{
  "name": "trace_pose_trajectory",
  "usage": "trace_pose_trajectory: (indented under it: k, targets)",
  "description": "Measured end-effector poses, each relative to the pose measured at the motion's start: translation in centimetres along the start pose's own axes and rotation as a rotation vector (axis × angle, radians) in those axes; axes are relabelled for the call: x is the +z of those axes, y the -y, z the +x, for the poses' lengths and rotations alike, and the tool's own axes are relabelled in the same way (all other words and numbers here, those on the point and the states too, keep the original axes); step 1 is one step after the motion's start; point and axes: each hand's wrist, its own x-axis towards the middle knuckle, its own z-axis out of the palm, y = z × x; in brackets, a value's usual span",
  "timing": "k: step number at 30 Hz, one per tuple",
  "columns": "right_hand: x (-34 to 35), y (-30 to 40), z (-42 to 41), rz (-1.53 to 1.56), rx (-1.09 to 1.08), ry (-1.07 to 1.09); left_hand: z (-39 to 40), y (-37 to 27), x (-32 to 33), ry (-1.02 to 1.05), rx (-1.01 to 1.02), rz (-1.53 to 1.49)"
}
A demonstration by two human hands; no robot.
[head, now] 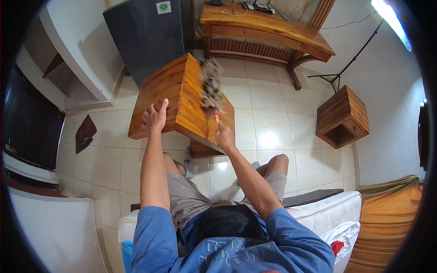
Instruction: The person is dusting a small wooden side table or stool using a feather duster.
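In front of my knees stands a wooden piece of furniture, tilted, with two broad orange-brown faces meeting at a ridge. My left hand lies on its left face, thumb and fingers spread. A feather duster with blurred grey-brown plumes lies along the right face. Its thin handle, with a red collar, is held in my right hand. The underside of the furniture is mostly hidden; a darker wooden part shows beneath it.
A wooden desk with cables stands at the back, beside a dark grey refrigerator. To the right are a small wooden cabinet and a black light tripod. A dark red object lies on the tiled floor. I sit on a white mattress.
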Motion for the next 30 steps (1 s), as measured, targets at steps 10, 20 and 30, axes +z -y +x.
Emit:
trace_pose_trajectory:
  k: [10, 20, 30]
  targets:
    - [1.3, -3.2, -1.3, 0.003, -0.369, -0.216, 0.4, 0.6, -0.1, 0.008, -0.008, -0.001]
    - [0.5, -3.5, -1.5, 0.106, -0.110, -0.096, 1.2, 1.5, 0.1, -0.027, -0.014, -0.046]
    - [0.6, -4.9, -2.4, 0.135, -0.059, -0.049, 1.2, 1.7, -0.9, -0.010, -0.033, -0.065]
